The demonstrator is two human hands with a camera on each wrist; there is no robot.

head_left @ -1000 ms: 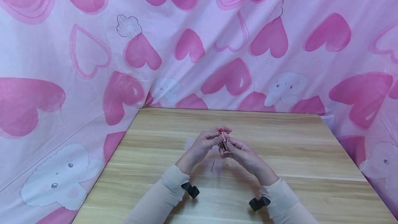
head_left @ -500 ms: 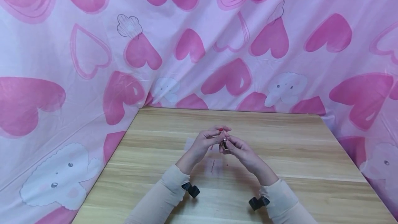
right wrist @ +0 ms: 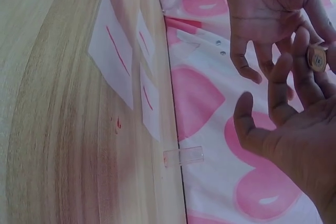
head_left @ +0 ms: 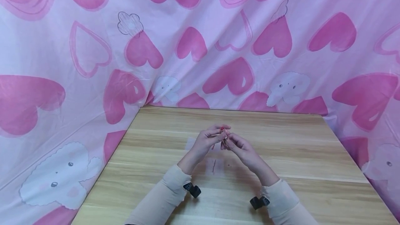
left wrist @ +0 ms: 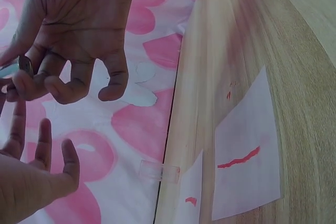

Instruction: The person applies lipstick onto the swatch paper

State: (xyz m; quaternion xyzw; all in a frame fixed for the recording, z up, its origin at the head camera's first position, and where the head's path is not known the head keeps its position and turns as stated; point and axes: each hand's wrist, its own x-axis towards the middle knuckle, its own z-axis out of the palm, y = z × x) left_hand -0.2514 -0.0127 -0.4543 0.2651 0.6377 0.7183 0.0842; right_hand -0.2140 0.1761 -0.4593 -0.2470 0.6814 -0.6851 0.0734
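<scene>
Both hands hold a lipstick (head_left: 222,128) between them over the middle of the table. Its red tip shows past the fingers of my left hand (head_left: 206,142), which pinches the upper part. My right hand (head_left: 244,151) grips the lower part with thumb and fingers. Most of the case is hidden by fingers in the head view. From the right wrist, the round gold-rimmed end of the lipstick (right wrist: 317,57) faces the camera. The remaining fingers of both hands are spread and loosely bent.
Below the hands lies a white paper slip (head_left: 219,168) with a red stroke. Another slip (head_left: 189,143) lies farther left. A transparent tube (right wrist: 184,157) rests by the table's far edge, near a small red smear (right wrist: 118,124). A pink heart-patterned curtain (head_left: 228,75) hangs behind the wooden table.
The right hand's fingers have shifted slightly up and turned on the lipstick, so less of its dark lower case shows. The left hand has barely moved.
</scene>
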